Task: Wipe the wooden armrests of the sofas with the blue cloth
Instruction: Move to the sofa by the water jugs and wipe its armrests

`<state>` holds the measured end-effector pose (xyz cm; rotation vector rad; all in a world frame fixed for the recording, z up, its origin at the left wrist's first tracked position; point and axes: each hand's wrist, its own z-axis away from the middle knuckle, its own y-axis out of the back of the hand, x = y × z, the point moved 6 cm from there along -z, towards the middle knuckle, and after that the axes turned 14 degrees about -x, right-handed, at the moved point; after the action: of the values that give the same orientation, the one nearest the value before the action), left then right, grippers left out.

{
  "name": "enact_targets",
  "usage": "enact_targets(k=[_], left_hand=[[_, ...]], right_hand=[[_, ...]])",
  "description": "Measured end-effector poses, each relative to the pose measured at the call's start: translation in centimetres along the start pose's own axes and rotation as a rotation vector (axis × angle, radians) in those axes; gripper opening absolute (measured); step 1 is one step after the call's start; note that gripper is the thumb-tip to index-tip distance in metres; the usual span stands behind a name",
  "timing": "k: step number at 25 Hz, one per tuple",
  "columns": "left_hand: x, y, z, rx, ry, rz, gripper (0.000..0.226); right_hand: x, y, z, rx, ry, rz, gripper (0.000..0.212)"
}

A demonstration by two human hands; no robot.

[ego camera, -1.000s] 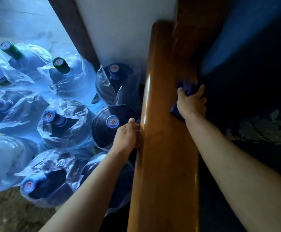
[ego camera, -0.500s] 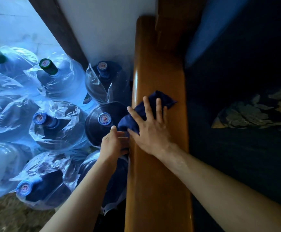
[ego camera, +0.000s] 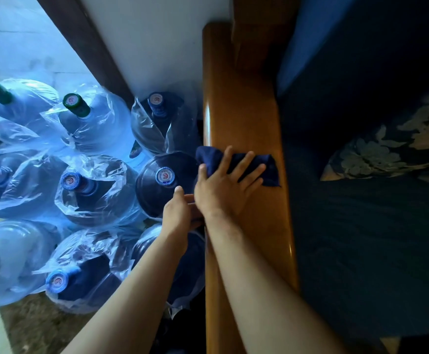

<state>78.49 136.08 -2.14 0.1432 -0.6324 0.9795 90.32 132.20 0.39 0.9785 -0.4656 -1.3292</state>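
Blue cloth point(ego camera: 236, 163) under right hand point(ego camera: 224, 191), spanning armrest point(ego camera: 244, 118) edge to edge.

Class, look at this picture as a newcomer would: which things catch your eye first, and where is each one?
First, the right hand pressing a blue cloth flat across the glossy wooden armrest in the middle. Next, the cluster of plastic-wrapped water jugs filling the floor on the left, where the left hand grips the armrest's outer edge. On the right, a floral cushion lies on the dark sofa.
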Motion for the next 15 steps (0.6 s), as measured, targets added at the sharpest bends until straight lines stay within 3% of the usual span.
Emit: enact_targets(k=[3, 5, 7, 9, 11, 15], left_hand=[[0.3, 2.5, -0.3, 0.078, 0.001, 0.038, 0.054], [0.3, 2.4, -0.7, 0.052, 0.033, -0.024, 0.051], [0.2, 1.0, -0.4, -0.011, 0.056, -0.117, 0.047], [0.2, -1.0, -0.1, -0.091, 0.055, -0.187, 0.047], [0.2, -2.2, 0.3, -0.125, 0.035, -0.282, 0.052], [0.3, -2.0, -0.1, -0.083, -0.037, -0.351, 0.055]], right_hand=[[-0.4, -2.2, 3.1, -0.031, 0.269, 0.243, 0.079], [2.9, -3.4, 6.3, -0.057, 0.468, 0.427, 0.081], [7.2, -3.8, 8.8, -0.073, 0.574, 0.451, 0.077], [11.7, -3.5, 10.6, -0.079, 0.541, 0.412, 0.073], [15.3, -2.2, 10.5, -0.054, 0.392, 0.33, 0.074], [14.8, 1.3, 3.0, -0.001, 0.074, 0.005, 0.078]])
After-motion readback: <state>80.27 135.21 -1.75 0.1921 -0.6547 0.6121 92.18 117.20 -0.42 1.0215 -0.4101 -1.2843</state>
